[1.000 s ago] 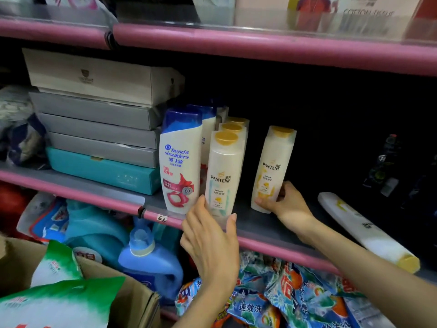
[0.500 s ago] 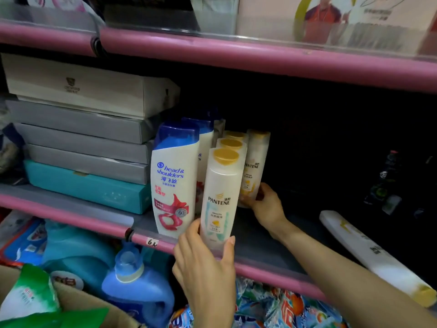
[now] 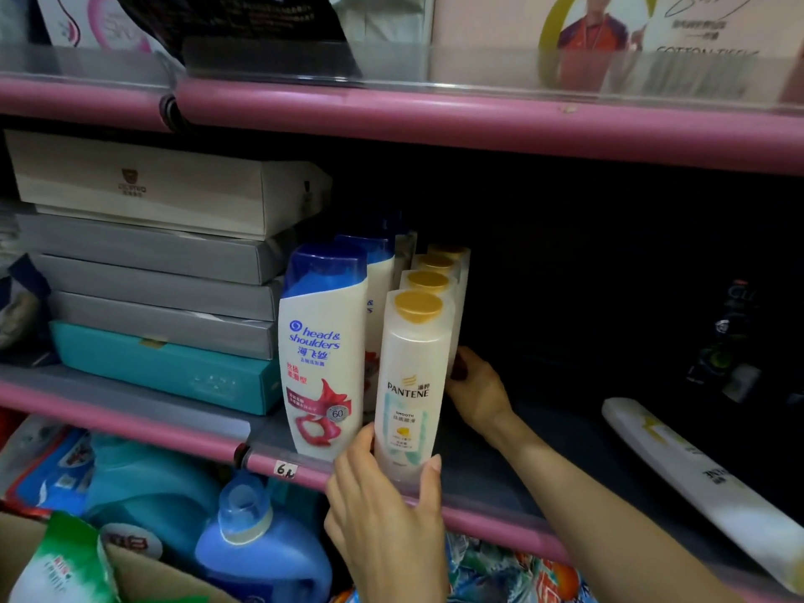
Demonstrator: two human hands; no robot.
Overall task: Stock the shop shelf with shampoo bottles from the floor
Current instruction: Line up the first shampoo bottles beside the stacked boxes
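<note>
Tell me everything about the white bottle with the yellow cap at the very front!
The front white plastic Pantene bottle with a round yellow cap stands upright at the front edge of the pink-edged grey shelf. Its label reads PANTENE and SMOOTH, with a pale teal panel. The left hand holds its base between thumb and fingers. Similar yellow-capped bottles line up behind it, and a white blue-capped Head & Shoulders bottle stands close on its left.

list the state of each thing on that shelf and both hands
front Pantene bottle: upright, capped, at the shelf edge
Head & Shoulders bottle: upright, capped
fallen bottle: lying on its side
left hand: grips the front Pantene bottle's base
right hand: touches a rear bottle low down
stacked boxes: closed, lying flat
</note>
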